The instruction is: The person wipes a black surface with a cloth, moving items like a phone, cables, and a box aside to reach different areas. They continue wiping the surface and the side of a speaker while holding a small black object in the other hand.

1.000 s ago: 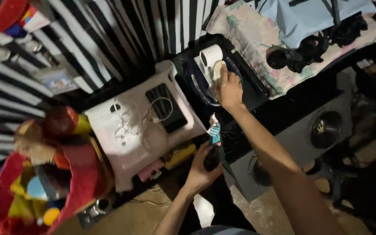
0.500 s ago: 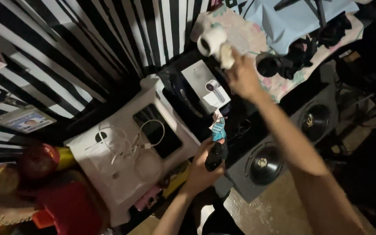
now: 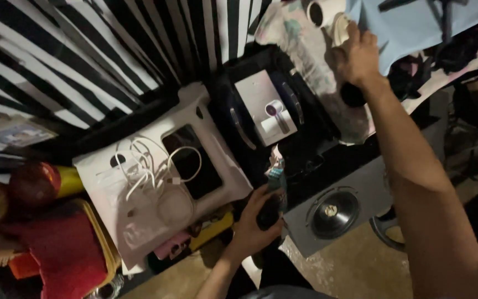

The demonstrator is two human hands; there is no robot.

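My right hand [image 3: 355,58] is stretched far up over the floral cloth [image 3: 305,44] and grips a white roll of tape [image 3: 322,11] with a pale round object beside it. My left hand [image 3: 253,230] is low in the middle, closed around a small black object [image 3: 269,210] next to a little teal figure [image 3: 275,176]. Between the hands lies a white box [image 3: 264,108] with a picture of a small handheld device, resting in a black tray [image 3: 233,88].
A white bag [image 3: 134,221] with a coiled white cable [image 3: 150,166] and a dark tablet [image 3: 192,160] lies at left. Grey speaker boxes [image 3: 333,207] stand at lower right. Red and yellow toys [image 3: 34,221] fill the lower left. A striped wall [image 3: 100,50] is behind.
My right hand lifted the white roll off the white box and carried it up and right over the floral cloth. The left hand kept its grip; the view shifted.
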